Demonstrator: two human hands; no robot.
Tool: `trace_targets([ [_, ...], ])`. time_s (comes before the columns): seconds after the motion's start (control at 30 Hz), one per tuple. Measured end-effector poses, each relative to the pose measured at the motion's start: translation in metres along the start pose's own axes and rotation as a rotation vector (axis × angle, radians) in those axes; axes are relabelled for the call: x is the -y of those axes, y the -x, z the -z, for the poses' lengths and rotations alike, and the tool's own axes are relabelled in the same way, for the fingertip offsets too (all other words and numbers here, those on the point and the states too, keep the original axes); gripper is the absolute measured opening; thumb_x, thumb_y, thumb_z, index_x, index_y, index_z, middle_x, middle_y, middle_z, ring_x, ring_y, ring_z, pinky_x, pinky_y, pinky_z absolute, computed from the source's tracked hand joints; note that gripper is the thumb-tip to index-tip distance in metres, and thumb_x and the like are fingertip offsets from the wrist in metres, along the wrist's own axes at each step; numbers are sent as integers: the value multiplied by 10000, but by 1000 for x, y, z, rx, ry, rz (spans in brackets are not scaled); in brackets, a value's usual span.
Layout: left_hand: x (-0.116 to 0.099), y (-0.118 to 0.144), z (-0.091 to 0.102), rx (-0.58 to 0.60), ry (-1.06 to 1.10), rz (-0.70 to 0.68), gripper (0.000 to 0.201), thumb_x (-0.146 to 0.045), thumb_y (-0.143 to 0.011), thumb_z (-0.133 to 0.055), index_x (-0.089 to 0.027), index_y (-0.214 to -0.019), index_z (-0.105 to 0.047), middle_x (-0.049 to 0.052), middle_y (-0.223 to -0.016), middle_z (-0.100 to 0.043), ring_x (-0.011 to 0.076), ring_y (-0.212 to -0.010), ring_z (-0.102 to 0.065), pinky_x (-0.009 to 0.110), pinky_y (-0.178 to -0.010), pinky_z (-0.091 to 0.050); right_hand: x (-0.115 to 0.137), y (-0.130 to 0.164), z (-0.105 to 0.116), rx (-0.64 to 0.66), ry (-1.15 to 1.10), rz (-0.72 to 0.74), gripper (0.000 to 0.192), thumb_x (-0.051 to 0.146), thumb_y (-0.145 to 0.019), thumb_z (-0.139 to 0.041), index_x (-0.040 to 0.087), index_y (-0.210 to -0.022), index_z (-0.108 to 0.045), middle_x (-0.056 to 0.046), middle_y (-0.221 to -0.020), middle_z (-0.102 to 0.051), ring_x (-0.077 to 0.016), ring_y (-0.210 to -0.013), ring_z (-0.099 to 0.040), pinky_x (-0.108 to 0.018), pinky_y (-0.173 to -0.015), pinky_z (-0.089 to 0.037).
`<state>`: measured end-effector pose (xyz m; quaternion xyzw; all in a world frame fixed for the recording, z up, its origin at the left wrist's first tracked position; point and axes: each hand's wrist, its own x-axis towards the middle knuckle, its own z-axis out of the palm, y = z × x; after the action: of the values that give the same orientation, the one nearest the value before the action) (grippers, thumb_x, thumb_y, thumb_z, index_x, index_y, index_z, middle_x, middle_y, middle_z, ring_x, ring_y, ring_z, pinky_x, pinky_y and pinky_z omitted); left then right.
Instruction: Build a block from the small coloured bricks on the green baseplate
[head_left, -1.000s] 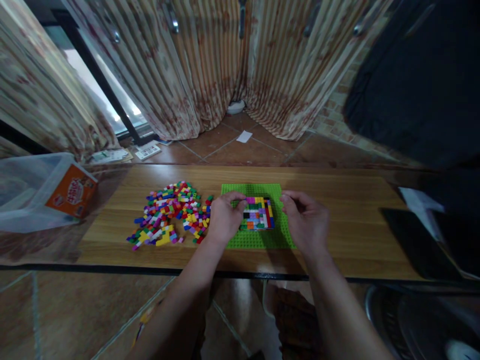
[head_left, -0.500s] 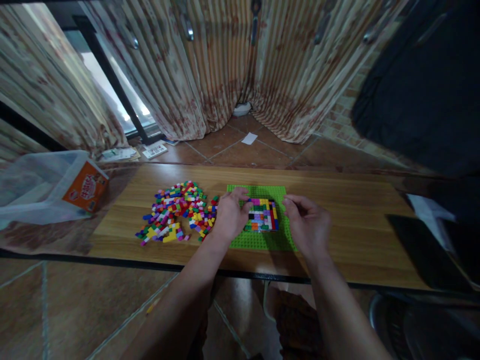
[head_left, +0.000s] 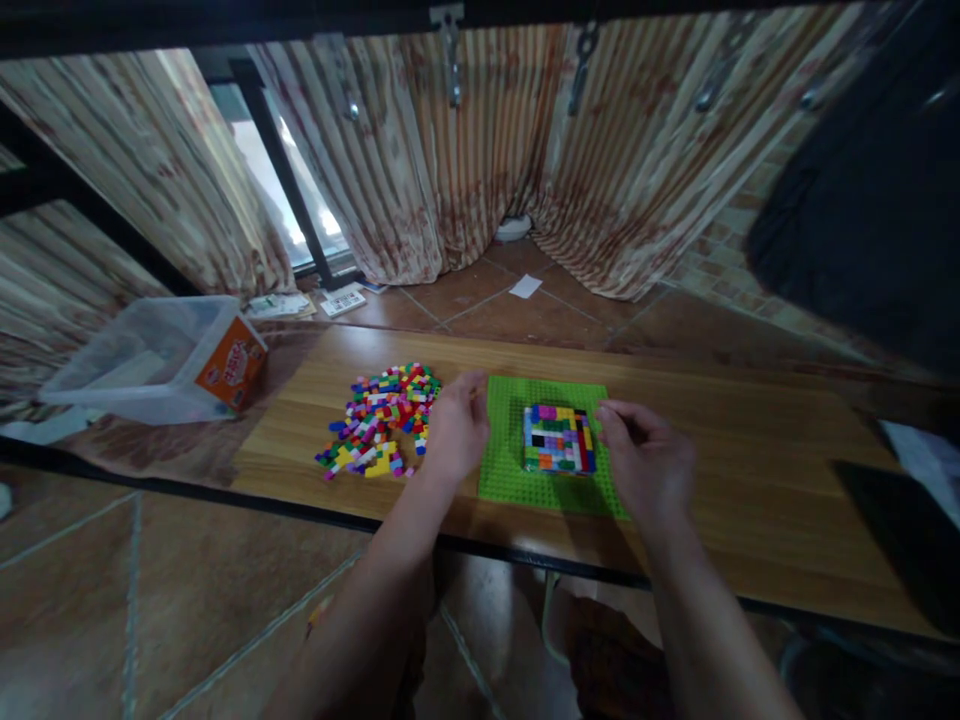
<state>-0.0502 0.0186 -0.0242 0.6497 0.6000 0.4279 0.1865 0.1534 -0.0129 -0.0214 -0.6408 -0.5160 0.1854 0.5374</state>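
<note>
A low, blocky build of colourful toy bricks (head_left: 559, 440) sits on the green studded baseplate (head_left: 502, 480). My left hand (head_left: 456, 428) hovers at the plate's left edge, beside the brick pile; its slightly blurred fingers are loosely bent and apart, with nothing visible in them. Over the plate's right side is my right hand (head_left: 651, 462), thumb and forefinger pinched together close to the build's upper right corner. Whatever lies between those fingertips is too small or hidden to make out. The loose brick pile (head_left: 386, 415), in many colours, spreads left of my left hand.
The wooden tabletop (head_left: 735, 470) carries the plate and the pile. A clear plastic tub (head_left: 161, 350) with an orange label stands off its left end. A dark flat object (head_left: 892, 540) lies at the right end. Striped curtains (head_left: 487, 150) hang beyond the table.
My left hand has drawn back leftward from the build, uncovering its left side. My right hand stays pinched by the build's right side. The camera view has swung somewhat left.
</note>
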Motion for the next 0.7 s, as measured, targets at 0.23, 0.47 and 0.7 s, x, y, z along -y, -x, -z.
trace_targets([
  [0.23,28,-16,46,55,-251,93,340,-36,-752,-492,-178,-907,-759,91,-1000,-760,230,-961,-693,357,-930,-526,4,1,-6,32,33,-9,232,382,-824,-634,190,-854,-761,-62,-811,-761,-237,-738,-699,-383,-721,-543],
  [0.47,34,-10,54,260,-275,11,327,-44,-693,-521,-221,-778,-782,51,-852,-770,212,-852,-701,306,-872,-539,8,3,-9,36,60,6,243,385,-822,-633,183,-857,-763,-71,-814,-766,-232,-732,-700,-364,-690,-549],
  [0.7,51,-13,94,80,-435,352,341,-109,-748,-512,-170,-939,-788,94,-869,-769,225,-833,-697,291,-783,-513,4,2,-7,38,92,22,259,405,-822,-624,189,-862,-763,-63,-828,-768,-229,-744,-707,-359,-708,-552],
])
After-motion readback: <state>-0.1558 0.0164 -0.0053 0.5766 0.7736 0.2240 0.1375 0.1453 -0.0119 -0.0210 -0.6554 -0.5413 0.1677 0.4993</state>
